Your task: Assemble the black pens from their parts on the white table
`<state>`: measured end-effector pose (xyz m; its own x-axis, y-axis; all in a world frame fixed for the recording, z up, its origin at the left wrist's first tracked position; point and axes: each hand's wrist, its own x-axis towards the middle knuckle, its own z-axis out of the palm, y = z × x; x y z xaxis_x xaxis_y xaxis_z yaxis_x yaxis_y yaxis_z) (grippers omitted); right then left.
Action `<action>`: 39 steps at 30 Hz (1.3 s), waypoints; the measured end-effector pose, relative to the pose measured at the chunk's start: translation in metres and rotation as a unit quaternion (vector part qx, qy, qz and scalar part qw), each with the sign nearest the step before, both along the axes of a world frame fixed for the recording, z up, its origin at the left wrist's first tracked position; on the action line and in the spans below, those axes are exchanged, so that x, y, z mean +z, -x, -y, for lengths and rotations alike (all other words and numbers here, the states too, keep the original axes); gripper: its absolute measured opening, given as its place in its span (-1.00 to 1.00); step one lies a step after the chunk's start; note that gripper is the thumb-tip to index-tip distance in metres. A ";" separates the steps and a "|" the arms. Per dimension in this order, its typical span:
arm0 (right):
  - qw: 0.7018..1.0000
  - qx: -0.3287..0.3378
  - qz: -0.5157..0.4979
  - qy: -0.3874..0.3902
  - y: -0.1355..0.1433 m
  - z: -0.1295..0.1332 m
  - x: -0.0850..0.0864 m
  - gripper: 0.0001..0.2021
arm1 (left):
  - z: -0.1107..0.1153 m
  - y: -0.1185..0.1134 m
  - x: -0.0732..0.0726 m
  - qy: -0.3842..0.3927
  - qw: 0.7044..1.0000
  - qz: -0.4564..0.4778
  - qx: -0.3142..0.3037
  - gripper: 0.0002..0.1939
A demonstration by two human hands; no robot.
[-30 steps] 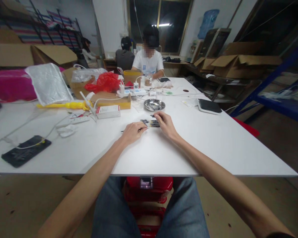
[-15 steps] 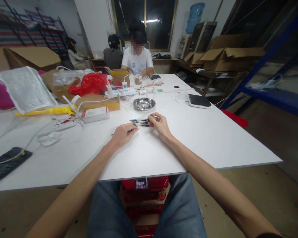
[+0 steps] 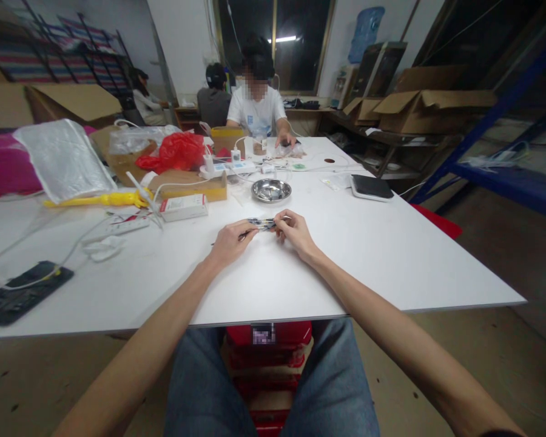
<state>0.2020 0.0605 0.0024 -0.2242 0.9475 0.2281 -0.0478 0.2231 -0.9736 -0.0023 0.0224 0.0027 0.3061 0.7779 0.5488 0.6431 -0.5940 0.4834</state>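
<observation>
Several thin dark pens or rods (image 3: 262,223) lie side by side on the white table (image 3: 264,279), between my hands. My left hand (image 3: 231,243) is closed on one thin dark rod, whose end sticks out to the left below the fingers; its fingertips touch the left end of the row. At the right end of the row my right hand (image 3: 295,233) pinches the rods, with its fingers partly hiding them. Just beyond the hands stands a round shiny metal dish (image 3: 271,190) with small dark items in it.
Left of the dish are a small white box (image 3: 184,207), a yellow tool (image 3: 104,199), a power strip and a red bag (image 3: 175,152). A black-topped device (image 3: 371,187) lies at right. Across the table a person (image 3: 256,112) reaches over clutter.
The view has shifted slightly. My left hand has moved in against the row of rods, closer to my right hand. The person across has stretched an arm over the table.
</observation>
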 end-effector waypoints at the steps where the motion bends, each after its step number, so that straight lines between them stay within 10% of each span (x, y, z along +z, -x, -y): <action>1: 1.000 -0.008 -0.002 0.000 0.000 0.000 0.000 -0.71 | 0.000 0.000 -0.001 -0.001 1.000 -0.001 -0.001 -0.82; 19: 0.997 0.054 0.027 -0.039 -0.002 0.011 0.010 -0.62 | 0.000 0.000 0.000 0.026 0.999 0.001 0.031 -0.81; 39: 0.958 0.051 0.186 -0.211 0.015 0.026 0.003 -0.88 | 0.011 -0.013 0.009 0.071 0.996 -0.055 0.022 -0.16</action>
<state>0.1875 0.0347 0.0054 -0.4509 0.7578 0.4717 0.2434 0.6128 -0.7518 0.0108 0.0111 0.0114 0.3225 0.8591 0.3975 0.7205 -0.4951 0.4855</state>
